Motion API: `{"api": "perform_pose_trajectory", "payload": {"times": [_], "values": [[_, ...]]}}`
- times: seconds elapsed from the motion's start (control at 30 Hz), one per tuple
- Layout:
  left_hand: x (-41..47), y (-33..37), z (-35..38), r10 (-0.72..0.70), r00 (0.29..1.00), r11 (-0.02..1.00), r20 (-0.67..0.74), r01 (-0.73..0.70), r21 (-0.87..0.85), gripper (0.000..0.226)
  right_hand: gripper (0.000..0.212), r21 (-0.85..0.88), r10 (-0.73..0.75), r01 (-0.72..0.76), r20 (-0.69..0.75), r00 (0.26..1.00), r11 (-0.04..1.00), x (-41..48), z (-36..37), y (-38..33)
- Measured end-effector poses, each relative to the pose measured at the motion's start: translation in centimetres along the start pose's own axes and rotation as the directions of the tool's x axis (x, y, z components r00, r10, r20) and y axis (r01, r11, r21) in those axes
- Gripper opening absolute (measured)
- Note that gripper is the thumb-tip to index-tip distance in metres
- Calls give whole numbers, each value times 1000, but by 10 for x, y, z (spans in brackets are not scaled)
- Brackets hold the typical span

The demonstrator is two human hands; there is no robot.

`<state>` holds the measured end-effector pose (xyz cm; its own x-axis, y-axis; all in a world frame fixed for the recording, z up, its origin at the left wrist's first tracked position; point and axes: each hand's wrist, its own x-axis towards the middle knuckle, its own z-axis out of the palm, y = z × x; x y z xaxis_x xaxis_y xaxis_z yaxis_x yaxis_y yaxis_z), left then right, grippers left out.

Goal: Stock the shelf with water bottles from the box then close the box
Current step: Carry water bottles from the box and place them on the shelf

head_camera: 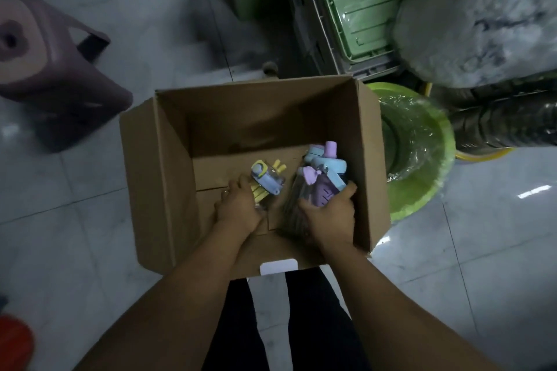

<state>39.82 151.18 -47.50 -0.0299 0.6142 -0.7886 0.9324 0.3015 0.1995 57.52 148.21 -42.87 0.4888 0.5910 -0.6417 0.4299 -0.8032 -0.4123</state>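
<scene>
Dimly lit, the head view blurs towards its edges; the left hand (238, 205) covers the lower body of a clear bottle with a blue lid and yellow parts (266, 182), its fingers curled round it; the right hand (330, 214) grasps a purple bottle (322, 190), thumb on the left side and fingers wrapped round the right, hiding the bottle's base; just behind it stands another bottle with a pale blue lid and a lilac cap (328, 150), and I cannot tell whether the two touch. All three sit in the lower right part of the open cardboard box (162, 159) at the middle of the frame; a white label (278, 266) shows on its near flap.

A purple plastic stool (54, 75) stands at the upper left, well apart from the box; a lime green basin wrapped in clear film (422, 159) sits just beside the box's right wall; a green crate (355, 9) lies beyond the far wall at the top; a grey fluffy bundle (482, 9) fills the upper right; a red shape (15, 340), too blurred to name, is cut off at the lower left.

The box rests on a pale, glossy tiled floor (90, 235); the person's dark trousers (241, 325) show at the bottom.
</scene>
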Motion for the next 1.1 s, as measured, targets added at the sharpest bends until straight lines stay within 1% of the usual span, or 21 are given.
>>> {"api": "perform_pose_trajectory", "payload": {"times": [0.07, 0.13, 0.2, 0.3, 0.37, 0.4, 0.47, 0.5, 0.57, 0.6, 0.67, 0.77, 0.83, 0.87, 0.93, 1.0, 1.1], "values": [[-2, -3, -6, -12, 1000, 996, 12, 14, -92, 91, 105, 51, 4, -5, 9, 1000, 999, -2, -6, -4], [-10, -4, -18, -45, 999, 962, 13, 47, -267, 94, 101, 98, 6, -11, 52, 999, 995, -4, -14, -13], [-23, -5, -33, -63, 998, 897, 12, 62, -438, 87, 97, 145, 3, -18, 104, 995, 989, -9, -23, -26], [-52, -12, -60, -33, 999, 776, 12, 33, -630, 70, 87, 258, 14, -58, 170, 985, 964, -25, -36, -50], [-78, -17, -83, -6, 1000, 706, 5, 7, -708, 65, 83, 350, 1, -74, 206, 978, 934, -42, -46, -67], [-92, -20, -95, 10, 1000, 685, 0, -6, -729, 57, 82, 390, -8, -82, 224, 975, 917, -52, -53, -74], [-128, -28, -119, 42, 999, 639, 11, -18, -769, 45, 87, 455, -49, -72, 249, 967, 888, -77, -67, -84], [-147, -33, -130, 54, 998, 592, 18, -17, -806, 44, 89, 487, -80, -54, 251, 965, 872, -92, -74, -88], [-190, -45, -149, 60, 998, 458, 11, -18, -889, 39, 91, 529, -137, -16, 248, 959, 848, -124, -87, -92], [-210, -54, -154, 53, 999, 387, -7, -27, -922, 38, 90, 542, -167, 2, 256, 952, 841, -141, -91, -94], [-246, -69, -157, 21, 997, 285, -68, -71, -956, 51, 85, 570, -247, 42, 286, 926, 820, -171, -94, -98], [-289, -85, -161, -63, 983, 168, -171, -158, -973, 69, 94, 579, -348, 114, 312, 884, 808, -204, -92, -118], [-312, -92, -164, -137, 962, 140, -238, -220, -966, 76, 99, 545, -431, 193, 351, 831, 816, -221, -89, -142], [-326, -96, -166, -182, 943, 122, -278, -259, -958, 79, 102, 521, -487, 253, 379, 787, 815, -231, -87, -155], [-353, -103, -167, -273, 897, 78, -348, -340, -937, 81, 99, 493, -591, 370, 437, 678, 788, -247, -83, -178], [-386, -110, -160, -387, 838, 24, -385, -409, -912, 80, 90, 491, -677, 467, 499, 541, 736, -272, -80, -197], [-430, -120, -129, -552, 737, -60, -390, -501, -863, 81, 84, 492, -721, 547, 594, 356, 677, -312, -74, -207]]}}
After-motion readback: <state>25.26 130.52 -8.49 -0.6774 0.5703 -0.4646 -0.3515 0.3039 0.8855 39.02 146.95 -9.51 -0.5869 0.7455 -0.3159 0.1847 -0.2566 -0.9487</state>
